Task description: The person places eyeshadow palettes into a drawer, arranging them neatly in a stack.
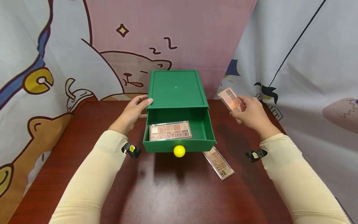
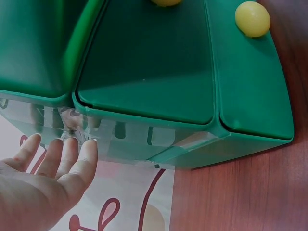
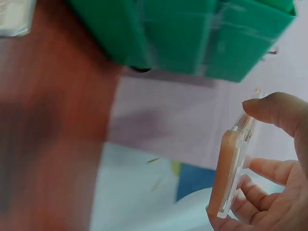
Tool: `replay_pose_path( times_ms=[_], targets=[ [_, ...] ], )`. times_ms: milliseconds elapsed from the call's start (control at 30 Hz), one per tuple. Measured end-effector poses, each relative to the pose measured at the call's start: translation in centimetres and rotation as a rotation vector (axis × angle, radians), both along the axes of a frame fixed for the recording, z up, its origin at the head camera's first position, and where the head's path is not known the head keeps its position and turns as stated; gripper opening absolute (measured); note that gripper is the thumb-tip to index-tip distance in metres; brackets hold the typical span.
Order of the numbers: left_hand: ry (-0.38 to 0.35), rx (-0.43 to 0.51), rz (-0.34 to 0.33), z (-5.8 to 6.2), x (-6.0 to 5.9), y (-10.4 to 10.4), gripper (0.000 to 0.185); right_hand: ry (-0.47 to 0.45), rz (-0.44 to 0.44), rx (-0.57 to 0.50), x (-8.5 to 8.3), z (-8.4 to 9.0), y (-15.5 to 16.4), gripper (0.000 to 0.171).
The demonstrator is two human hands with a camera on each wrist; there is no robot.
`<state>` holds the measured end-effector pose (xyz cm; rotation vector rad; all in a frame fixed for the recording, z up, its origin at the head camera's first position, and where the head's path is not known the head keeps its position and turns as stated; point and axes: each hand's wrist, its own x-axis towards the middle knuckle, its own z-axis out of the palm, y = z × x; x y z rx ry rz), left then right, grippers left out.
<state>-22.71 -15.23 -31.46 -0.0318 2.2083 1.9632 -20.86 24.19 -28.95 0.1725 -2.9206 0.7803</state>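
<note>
A green drawer cabinet (image 1: 176, 88) stands on the table with its top drawer (image 1: 199, 146) pulled out, a yellow knob (image 1: 179, 151) on its front. Inside that drawer an eyeshadow palette (image 1: 169, 130) lies against the front wall. My left hand (image 1: 133, 112) is at the cabinet's left side, its thumb at the top edge; in the left wrist view its fingers (image 2: 86, 161) extend along the taped side. To the right of the cabinet, my right hand (image 1: 253, 113) pinches another eyeshadow palette (image 1: 230, 99) by its edges, raised and tilted. A third palette (image 1: 218, 162) rests on the table, one end hidden under the drawer.
The dark red wooden table (image 1: 179, 196) carries the cabinet. Two lower drawers with yellow knobs (image 2: 252, 19) are closed in the left wrist view. A cartoon-printed curtain (image 1: 209, 34) hangs around the table's back and sides.
</note>
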Motion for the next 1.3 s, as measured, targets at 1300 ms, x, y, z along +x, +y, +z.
replay_pose_path(
  times_ms=[1300],
  targets=[
    [0.008, 0.017, -0.017, 0.0, -0.1, -0.3, 0.063, -0.017, 0.463, 0.039, 1.3, 10.6, -15.6, 0.073]
  ],
)
